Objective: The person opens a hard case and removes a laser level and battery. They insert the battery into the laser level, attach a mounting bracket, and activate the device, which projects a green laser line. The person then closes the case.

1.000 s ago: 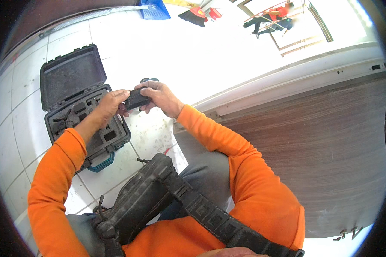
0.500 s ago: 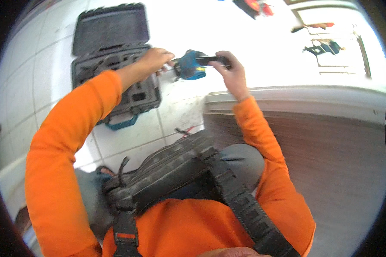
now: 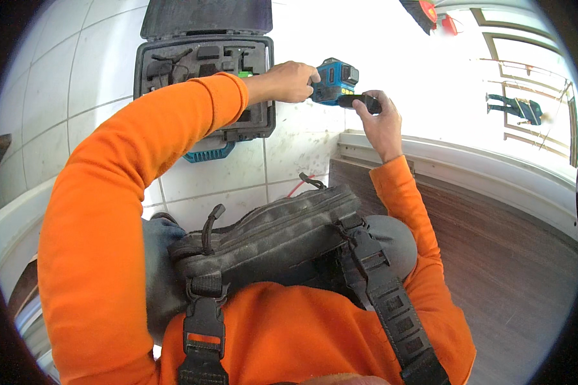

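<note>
A blue laser level (image 3: 329,82) with a black-framed window is held up off the tiled floor, beyond my lap. My left hand (image 3: 290,81) grips its left side, the fingers curled against the housing. At its lower right is a dark block (image 3: 359,102), perhaps a battery, pinched between the thumb and fingers of my right hand (image 3: 385,125). The block touches the level or overlaps it; whether it is attached I cannot tell. Just left of the level lies an open black case (image 3: 270,119) with a foam insert, partly hidden by my left forearm.
The case's lid (image 3: 205,18) is folded back, and its blue handle (image 3: 210,153) faces me. A black bag (image 3: 270,228) hangs across my lap on straps. To the right, a pale sill (image 3: 469,165) borders dark wood-like flooring (image 3: 494,256). Another person (image 3: 520,109) appears far off at upper right.
The view has shifted, so the case and hands appear further right and higher. The laser level has turned, showing its window, and the dark block now sits at its lower right.
</note>
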`<state>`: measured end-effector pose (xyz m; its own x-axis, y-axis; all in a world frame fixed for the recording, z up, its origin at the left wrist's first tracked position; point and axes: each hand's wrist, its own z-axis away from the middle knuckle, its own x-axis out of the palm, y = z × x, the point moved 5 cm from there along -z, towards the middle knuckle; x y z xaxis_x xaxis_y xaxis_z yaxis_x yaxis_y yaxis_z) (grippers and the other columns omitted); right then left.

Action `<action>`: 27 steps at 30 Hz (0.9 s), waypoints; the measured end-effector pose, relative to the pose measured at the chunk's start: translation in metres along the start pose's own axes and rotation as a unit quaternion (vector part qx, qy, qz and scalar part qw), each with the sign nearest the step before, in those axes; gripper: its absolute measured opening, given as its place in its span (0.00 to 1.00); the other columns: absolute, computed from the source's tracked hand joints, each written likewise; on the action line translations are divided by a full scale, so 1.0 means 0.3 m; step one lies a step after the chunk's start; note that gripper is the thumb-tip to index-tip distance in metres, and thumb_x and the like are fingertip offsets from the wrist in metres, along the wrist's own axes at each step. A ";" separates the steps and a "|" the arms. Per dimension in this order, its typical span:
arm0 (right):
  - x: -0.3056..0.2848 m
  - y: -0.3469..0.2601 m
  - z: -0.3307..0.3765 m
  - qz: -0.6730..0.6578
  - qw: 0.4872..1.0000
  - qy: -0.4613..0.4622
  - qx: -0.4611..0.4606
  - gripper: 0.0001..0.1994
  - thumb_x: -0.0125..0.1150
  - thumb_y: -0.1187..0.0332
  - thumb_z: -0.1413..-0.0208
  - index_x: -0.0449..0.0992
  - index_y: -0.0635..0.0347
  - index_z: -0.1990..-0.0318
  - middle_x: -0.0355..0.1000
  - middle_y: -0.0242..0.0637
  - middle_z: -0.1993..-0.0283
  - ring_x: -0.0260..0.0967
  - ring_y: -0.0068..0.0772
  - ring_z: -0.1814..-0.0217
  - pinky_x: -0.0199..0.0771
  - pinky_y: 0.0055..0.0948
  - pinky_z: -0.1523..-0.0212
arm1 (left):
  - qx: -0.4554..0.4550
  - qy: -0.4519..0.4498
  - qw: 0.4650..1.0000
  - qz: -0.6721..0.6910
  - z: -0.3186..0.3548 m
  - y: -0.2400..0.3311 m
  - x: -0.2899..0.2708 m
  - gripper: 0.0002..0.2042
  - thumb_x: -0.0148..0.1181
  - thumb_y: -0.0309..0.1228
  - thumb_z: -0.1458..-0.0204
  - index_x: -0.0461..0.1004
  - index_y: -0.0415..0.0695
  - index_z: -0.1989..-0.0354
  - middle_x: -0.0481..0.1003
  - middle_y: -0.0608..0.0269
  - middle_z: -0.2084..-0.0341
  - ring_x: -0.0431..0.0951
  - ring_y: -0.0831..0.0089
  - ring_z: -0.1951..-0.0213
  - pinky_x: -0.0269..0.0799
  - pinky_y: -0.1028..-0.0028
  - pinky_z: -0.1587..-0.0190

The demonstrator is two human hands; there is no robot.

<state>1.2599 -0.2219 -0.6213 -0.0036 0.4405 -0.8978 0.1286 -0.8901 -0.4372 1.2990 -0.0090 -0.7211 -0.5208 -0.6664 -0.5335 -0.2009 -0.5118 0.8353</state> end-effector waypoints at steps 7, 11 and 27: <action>0.041 -0.013 -0.010 0.030 1.000 -0.006 0.000 0.18 0.72 0.61 0.47 0.80 0.64 0.54 0.77 0.47 0.61 0.79 0.42 0.60 0.79 0.39 0.57 | -0.181 -0.085 0.951 0.236 -0.002 0.006 0.085 0.26 0.56 0.40 0.39 0.72 0.31 0.39 0.76 0.43 0.46 0.79 0.54 0.46 0.78 0.60 0.45; 0.090 -0.022 -0.001 0.031 0.999 -0.025 0.034 0.19 0.73 0.60 0.45 0.79 0.65 0.53 0.78 0.45 0.58 0.79 0.36 0.57 0.80 0.35 0.55 | -0.258 -0.089 0.899 0.342 -0.045 -0.050 0.185 0.36 0.50 0.53 0.35 0.63 0.30 0.32 0.68 0.39 0.38 0.75 0.47 0.41 0.77 0.59 0.42; 0.254 0.257 0.047 -0.448 0.863 -0.037 0.231 0.31 0.56 0.49 0.33 0.63 0.64 0.33 0.66 0.48 0.38 0.69 0.42 0.38 0.75 0.45 0.39 | -0.194 -0.139 0.908 0.346 -0.094 -0.008 0.266 0.56 0.63 0.71 0.55 0.51 0.47 0.24 0.52 0.40 0.27 0.46 0.43 0.24 0.50 0.38 0.28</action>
<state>1.2554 -0.2585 -0.7240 0.0391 0.9825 -0.1822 -0.3682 -0.1554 -0.9167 1.2813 -0.0764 -0.7693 -0.6107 -0.7664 0.1993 0.5322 -0.2109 0.8199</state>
